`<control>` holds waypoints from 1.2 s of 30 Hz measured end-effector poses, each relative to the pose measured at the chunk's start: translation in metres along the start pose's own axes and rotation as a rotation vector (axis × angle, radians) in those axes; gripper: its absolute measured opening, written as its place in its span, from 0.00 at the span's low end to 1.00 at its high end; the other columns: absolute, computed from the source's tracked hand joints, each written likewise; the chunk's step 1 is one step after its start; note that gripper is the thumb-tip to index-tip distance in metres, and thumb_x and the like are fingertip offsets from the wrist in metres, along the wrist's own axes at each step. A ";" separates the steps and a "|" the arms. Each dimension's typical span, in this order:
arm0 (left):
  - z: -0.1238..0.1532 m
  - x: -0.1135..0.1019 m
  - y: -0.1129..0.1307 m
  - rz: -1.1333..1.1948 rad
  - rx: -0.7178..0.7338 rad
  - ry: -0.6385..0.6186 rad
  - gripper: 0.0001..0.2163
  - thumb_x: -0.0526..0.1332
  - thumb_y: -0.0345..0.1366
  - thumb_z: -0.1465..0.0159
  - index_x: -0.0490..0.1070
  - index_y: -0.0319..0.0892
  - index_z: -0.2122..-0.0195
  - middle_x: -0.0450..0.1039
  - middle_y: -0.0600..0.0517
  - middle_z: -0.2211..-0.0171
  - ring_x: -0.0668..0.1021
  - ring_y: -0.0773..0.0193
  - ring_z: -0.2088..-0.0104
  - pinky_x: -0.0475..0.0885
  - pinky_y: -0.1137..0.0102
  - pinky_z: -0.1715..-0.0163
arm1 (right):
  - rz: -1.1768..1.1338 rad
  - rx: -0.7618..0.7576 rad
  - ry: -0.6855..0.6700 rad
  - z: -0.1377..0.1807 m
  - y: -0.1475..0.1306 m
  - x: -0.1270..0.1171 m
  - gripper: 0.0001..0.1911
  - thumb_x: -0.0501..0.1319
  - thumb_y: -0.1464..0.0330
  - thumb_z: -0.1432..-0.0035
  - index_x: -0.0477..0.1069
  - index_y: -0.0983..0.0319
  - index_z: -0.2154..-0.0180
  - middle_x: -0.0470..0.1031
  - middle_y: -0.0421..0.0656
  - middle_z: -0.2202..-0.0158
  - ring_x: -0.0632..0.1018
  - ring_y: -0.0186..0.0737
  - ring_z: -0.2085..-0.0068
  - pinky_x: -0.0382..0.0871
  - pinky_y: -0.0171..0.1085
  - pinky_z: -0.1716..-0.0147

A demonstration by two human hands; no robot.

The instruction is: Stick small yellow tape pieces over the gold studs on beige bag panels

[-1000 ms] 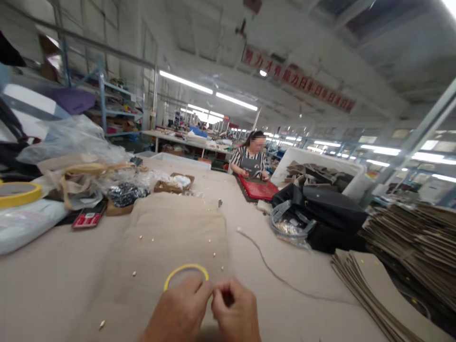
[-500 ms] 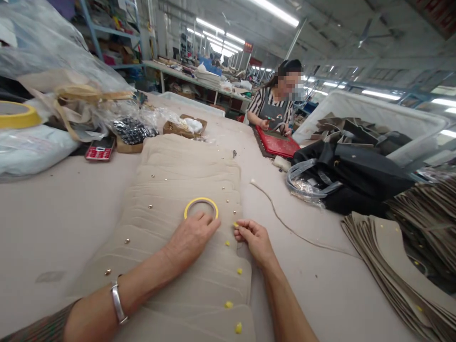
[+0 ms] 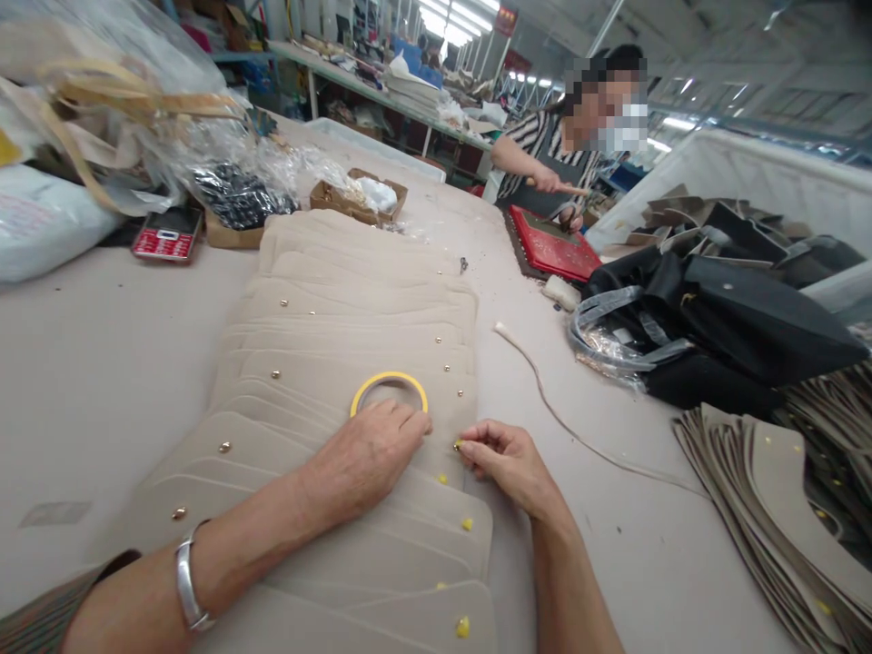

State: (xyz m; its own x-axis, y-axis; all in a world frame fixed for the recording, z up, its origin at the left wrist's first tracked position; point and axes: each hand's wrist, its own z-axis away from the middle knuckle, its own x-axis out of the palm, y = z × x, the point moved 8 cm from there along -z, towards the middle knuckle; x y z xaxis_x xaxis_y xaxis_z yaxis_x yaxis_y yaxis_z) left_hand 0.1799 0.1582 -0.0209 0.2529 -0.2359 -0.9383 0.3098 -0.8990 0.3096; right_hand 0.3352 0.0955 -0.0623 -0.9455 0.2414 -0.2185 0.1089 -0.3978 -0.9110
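Overlapping beige panels (image 3: 354, 318) lie in a long row down the table, with small metal studs along both sides. My left hand (image 3: 374, 454) rests on them, its fingers closed on the near side of a roll of yellow tape (image 3: 388, 376). My right hand (image 3: 508, 460) is at the panels' right edge. Its thumb and forefinger pinch a small piece of yellow tape (image 3: 458, 444) at a stud. Nearer to me, several studs are covered by yellow tape bits, such as the tape bit (image 3: 463, 627) on the closest panel.
Stacked brown panels (image 3: 742, 490) lie at the right, near a black bag (image 3: 769, 318) and white bin (image 3: 736, 163). A thin cord (image 3: 545, 391) crosses the table. At the left are a red phone (image 3: 167, 238) and small boxes (image 3: 358, 195). A co-worker (image 3: 559, 154) hammers over a red board (image 3: 555, 245).
My view has tilted down and shifted slightly. Both hands stay by the same panels, the right still pinching yellow tape. The co-worker's hammer and hands have changed position.
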 end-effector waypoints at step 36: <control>0.000 -0.005 0.003 -0.057 0.005 0.043 0.08 0.50 0.27 0.32 0.68 0.41 0.61 0.71 0.49 0.66 0.68 0.57 0.65 0.63 0.64 0.64 | 0.573 -0.302 0.300 0.030 -0.015 0.001 0.10 0.59 0.65 0.41 0.78 0.60 0.68 0.80 0.43 0.70 0.77 0.39 0.69 0.69 0.36 0.66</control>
State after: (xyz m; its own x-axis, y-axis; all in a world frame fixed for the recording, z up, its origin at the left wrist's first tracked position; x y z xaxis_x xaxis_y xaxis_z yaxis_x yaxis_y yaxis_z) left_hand 0.1800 0.1566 -0.0154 0.2739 -0.1685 -0.9469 0.3205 -0.9123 0.2550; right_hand 0.3234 0.0753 -0.0389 -0.5941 0.3181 -0.7388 0.6846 -0.2823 -0.6720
